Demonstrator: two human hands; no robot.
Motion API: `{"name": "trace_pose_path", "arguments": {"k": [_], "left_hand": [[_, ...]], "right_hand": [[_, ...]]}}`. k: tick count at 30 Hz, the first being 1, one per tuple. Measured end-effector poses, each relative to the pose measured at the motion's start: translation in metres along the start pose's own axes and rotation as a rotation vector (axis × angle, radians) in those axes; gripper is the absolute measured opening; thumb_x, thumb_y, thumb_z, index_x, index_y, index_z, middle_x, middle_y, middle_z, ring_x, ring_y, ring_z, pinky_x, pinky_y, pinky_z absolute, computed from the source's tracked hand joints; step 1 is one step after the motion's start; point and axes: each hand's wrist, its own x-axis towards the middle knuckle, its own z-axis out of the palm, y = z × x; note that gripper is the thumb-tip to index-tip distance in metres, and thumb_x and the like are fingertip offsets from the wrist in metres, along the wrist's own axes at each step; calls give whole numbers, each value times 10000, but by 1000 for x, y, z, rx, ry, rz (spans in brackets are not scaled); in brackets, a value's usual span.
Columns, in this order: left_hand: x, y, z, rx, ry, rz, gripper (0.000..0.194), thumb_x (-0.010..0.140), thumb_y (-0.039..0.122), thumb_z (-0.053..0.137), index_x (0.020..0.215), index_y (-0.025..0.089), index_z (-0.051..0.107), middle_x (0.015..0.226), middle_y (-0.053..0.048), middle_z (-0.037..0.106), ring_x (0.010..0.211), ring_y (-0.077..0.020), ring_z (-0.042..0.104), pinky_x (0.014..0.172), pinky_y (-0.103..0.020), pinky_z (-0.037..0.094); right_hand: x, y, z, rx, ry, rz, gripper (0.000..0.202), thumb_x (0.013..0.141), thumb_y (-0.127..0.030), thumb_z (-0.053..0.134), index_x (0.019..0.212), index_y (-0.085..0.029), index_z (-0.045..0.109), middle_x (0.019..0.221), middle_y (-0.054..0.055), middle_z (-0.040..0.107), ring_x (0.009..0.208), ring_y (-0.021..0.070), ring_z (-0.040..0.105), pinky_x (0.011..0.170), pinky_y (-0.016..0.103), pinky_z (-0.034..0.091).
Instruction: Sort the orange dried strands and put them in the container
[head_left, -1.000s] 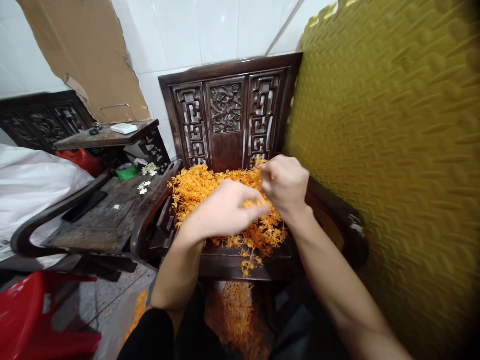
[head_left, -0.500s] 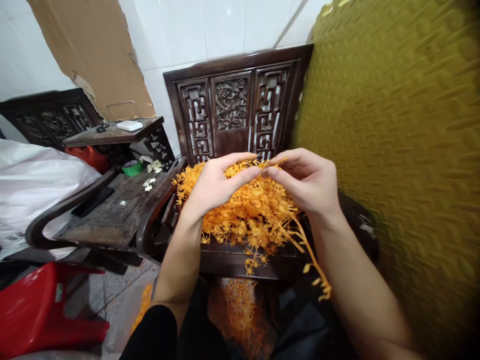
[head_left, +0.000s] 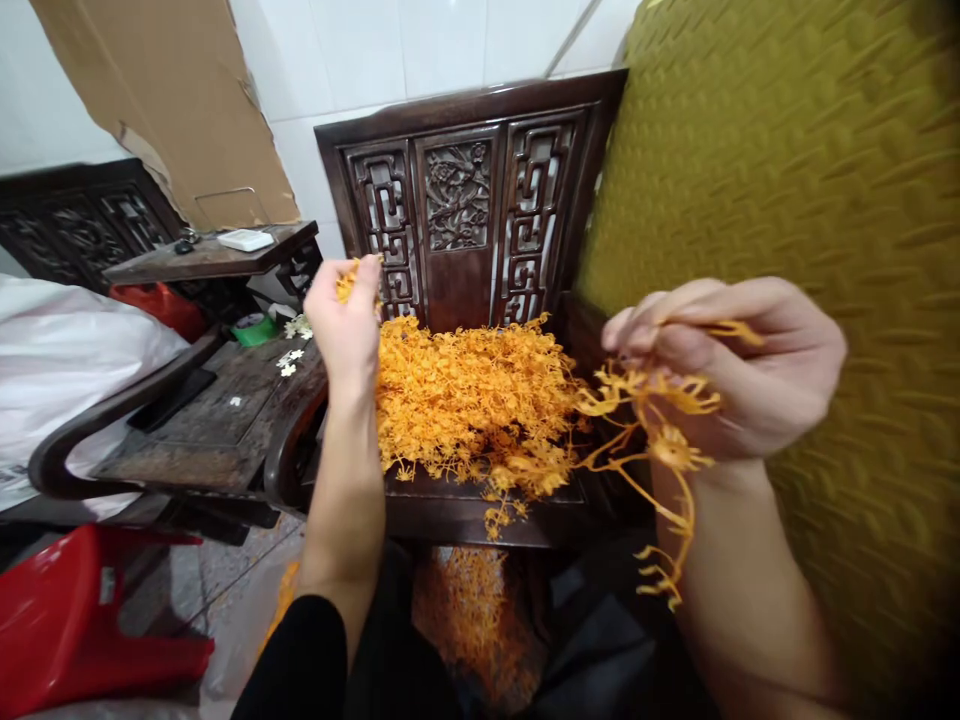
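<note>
While the right hand (head_left: 739, 365) pinches a branching orange sprig with curled, claw-like tips (head_left: 675, 450) between thumb and fingers, the left hand (head_left: 341, 325) is raised well apart from it, closed around a small clump of orange pieces (head_left: 346, 284). The sprig hangs below the right fingertips, its lower stems spreading in front of the wrist. Between the two hands and lower than the left fist, a broad heap of tangled orange sprigs (head_left: 472, 395) covers much of the seat of a dark carved wooden chair (head_left: 456, 290); a few stems reach its front edge. Beyond the right hand stands a textured yellow-green mat (head_left: 750, 190). To the left of the left hand are a green roll of tape (head_left: 253, 329) and small pale flower-shaped pieces (head_left: 289, 362) on a worn dark wooden seat (head_left: 195, 440), with a bulging white bag (head_left: 75, 360) farther out. A glossy red plastic stool (head_left: 60, 610) is below that bag, and loose orange bits (head_left: 476, 620) lie beneath the chair, lower than both hands.
</note>
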Motion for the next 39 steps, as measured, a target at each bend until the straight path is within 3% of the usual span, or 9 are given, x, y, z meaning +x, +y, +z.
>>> {"name": "trace_pose_path", "arguments": {"k": [3, 9, 13, 16, 21, 25, 28, 31, 39], "left_hand": [[1, -4, 1, -46, -68, 10, 395, 1055, 589, 450, 1108, 252, 647, 1049, -46, 771, 614, -99, 603, 529, -256, 434], [-21, 17, 16, -178, -316, -44, 415, 1043, 492, 482, 1344, 261, 649, 1104, -71, 788, 522, -87, 541, 486, -279, 416], [-19, 15, 15, -298, -426, -101, 343, 972, 315, 541, 1255, 262, 726, 918, -23, 755, 450, -54, 433, 426, -240, 330], [-19, 15, 12, -347, -543, -113, 230, 930, 312, 639, 1100, 237, 774, 720, 16, 668, 454, -56, 417, 433, -222, 306], [-27, 26, 18, -267, -685, -36, 355, 936, 509, 702, 1017, 174, 789, 837, -42, 768, 742, -135, 668, 712, -271, 531], [-31, 28, 27, -232, -716, 54, 355, 895, 492, 768, 1060, 178, 782, 1058, -62, 808, 986, -181, 727, 933, -322, 547], [-33, 25, 30, -328, -721, -14, 300, 897, 442, 774, 1032, 175, 755, 921, -48, 799, 780, -141, 723, 737, -279, 562], [-33, 22, 29, -477, -776, -200, 246, 888, 395, 778, 982, 184, 692, 765, -17, 750, 543, -98, 645, 473, -213, 441], [-35, 23, 35, -863, -889, -485, 443, 706, 451, 941, 903, 200, 634, 650, 29, 666, 461, -71, 585, 402, -187, 441]], "right_hand": [[4, 6, -4, -75, 31, 100, 122, 821, -341, 880, 846, -322, 762, 769, 9, 707, 621, 180, 659, 582, 377, 563], [5, 33, 2, -152, -36, 258, 276, 845, -453, 847, 940, -265, 669, 801, 6, 732, 708, 162, 732, 610, 292, 597], [3, 38, 5, -121, -49, 256, 279, 882, -458, 818, 986, -269, 642, 774, -7, 722, 711, 151, 747, 580, 255, 598], [2, 39, 5, -82, -74, 235, 266, 900, -444, 807, 1003, -279, 626, 747, -33, 698, 618, 130, 713, 538, 252, 596], [-1, 43, 5, -89, -120, 226, 233, 880, -399, 836, 991, -272, 675, 792, -22, 717, 630, 132, 705, 630, 296, 639], [-3, 47, 6, -168, -121, 194, 199, 834, -313, 877, 966, -259, 738, 934, 9, 745, 837, 158, 728, 756, 304, 637], [-3, 45, 7, -142, -101, 225, 203, 807, -287, 893, 948, -259, 750, 942, 12, 726, 821, 156, 709, 730, 304, 627], [-2, 38, 9, -13, -123, 349, 236, 777, -306, 910, 920, -258, 729, 867, -4, 690, 658, 134, 659, 611, 306, 602], [2, 22, 21, 358, -165, 690, 331, 653, -247, 961, 873, -218, 716, 775, -20, 654, 578, 80, 521, 522, 262, 476]]}}
